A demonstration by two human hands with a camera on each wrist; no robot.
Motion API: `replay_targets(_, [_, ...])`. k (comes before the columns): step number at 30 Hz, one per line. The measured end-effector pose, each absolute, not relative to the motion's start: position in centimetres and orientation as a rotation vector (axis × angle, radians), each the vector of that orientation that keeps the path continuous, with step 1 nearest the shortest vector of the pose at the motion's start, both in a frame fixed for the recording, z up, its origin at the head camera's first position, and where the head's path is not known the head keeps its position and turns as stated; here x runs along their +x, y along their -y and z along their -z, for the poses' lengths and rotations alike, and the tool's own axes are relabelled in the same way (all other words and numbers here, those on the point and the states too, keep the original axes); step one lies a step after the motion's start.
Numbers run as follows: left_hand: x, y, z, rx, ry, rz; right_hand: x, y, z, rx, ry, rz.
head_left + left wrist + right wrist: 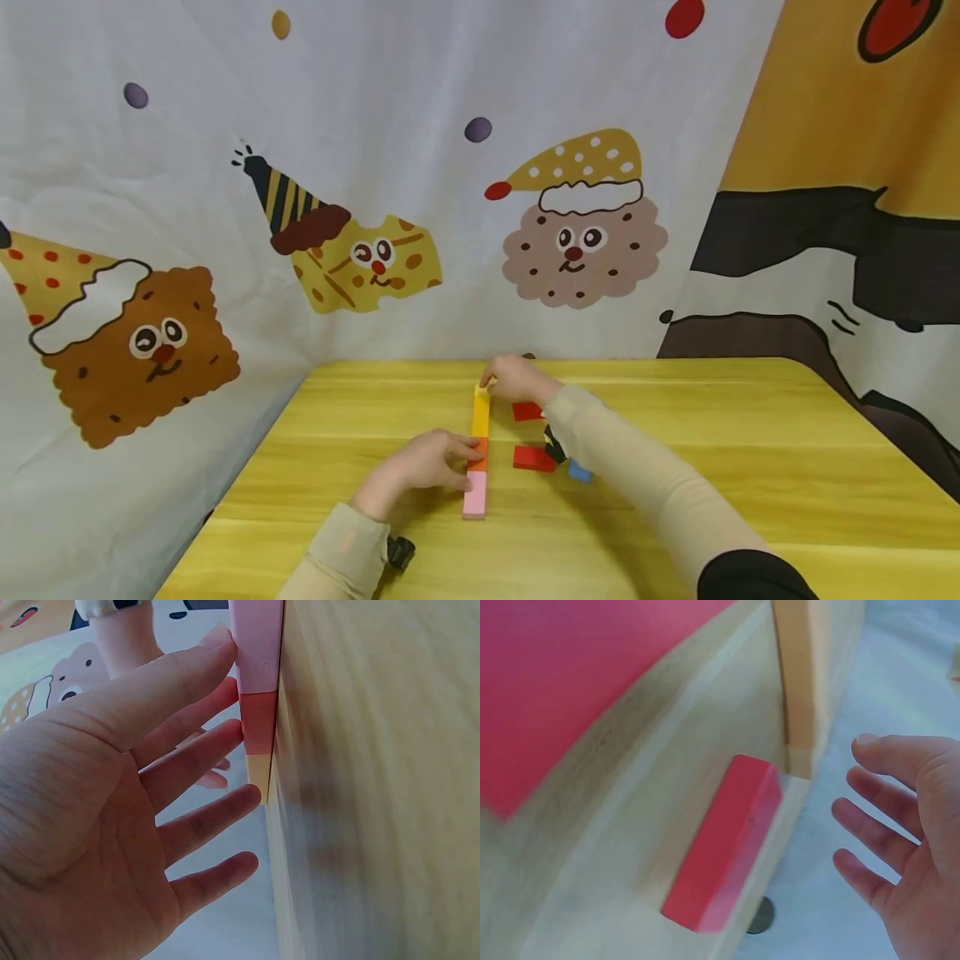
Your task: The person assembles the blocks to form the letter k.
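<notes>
A straight row of blocks lies on the table, with a pink block [475,498] nearest, an orange-red block [482,456] behind it and a yellow block [481,417] farther back. A paler yellow piece [482,390] sits at the far end. My left hand [431,460] is on the row's left side, thumb at the pink block and fingertips by the orange-red one; its fingers are spread in the left wrist view. At the far end hovers my right hand [517,377], fingers loosely bent, with nothing between them in the right wrist view [922,832].
Right of the row lie two red blocks, one farther red block [527,411] and one nearer red block [534,458]. A blue block [579,471] is partly behind my right forearm. The wooden table [712,417] ends at a printed curtain [450,167].
</notes>
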State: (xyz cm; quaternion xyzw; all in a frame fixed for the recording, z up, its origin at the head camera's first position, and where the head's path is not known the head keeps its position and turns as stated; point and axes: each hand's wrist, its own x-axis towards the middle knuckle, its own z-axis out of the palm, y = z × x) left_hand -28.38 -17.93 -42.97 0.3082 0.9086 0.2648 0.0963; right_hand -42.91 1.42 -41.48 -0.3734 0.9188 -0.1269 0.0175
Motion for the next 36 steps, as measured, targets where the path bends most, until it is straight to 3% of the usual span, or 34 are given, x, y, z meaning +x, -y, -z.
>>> replay_targets(17, [-28.4, 18.2, 42.5, 0.880, -2.684, -0.793, -38.7, -4.7, 39.4, -1.382, -2.660, 0.567])
replay_targets(36, [-28.0, 17.6, 42.2, 0.843, -2.658, -0.818, -33.4, -9.7, 41.3, -1.125, -2.630, 0.758])
